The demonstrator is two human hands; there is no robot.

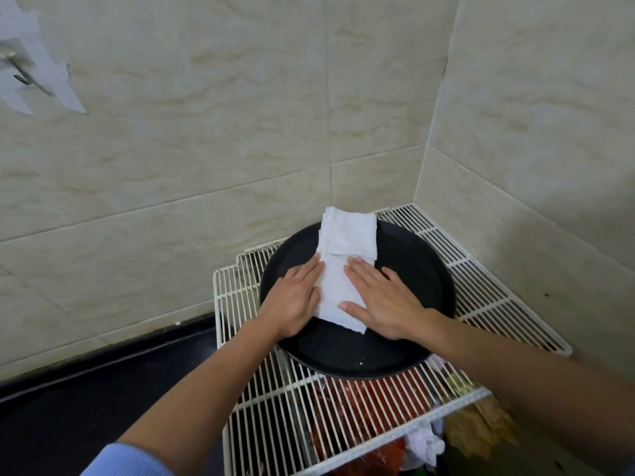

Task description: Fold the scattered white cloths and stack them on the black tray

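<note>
The black tray (343, 352) is round and stands on a white wire rack (498, 286) in the corner of two tiled walls. On the tray there are two piles of folded white cloths, and they touch each other. The far pile (347, 235) lies at the back, and its far edge goes a little over the rim of the tray. The near pile (338, 286) lies in the middle of the tray, between the two hands.

The left hand (295, 297) lies flat, palm down, on the left edge of the near pile. Its fingers are straight and close together and point away from the person; it grips nothing. The right hand (385, 297) also lies flat on the right side of the same pile. Its fingers are straight and a little spread, and its thumb reaches to the left over the near part of the cloth. It also grips nothing.

Both forearms are bare and come in from the bottom of the view, toward each other. A light blue sleeve (127, 458) shows on the left arm. Under the rack some red things (360, 407) are visible through the wires.
</note>
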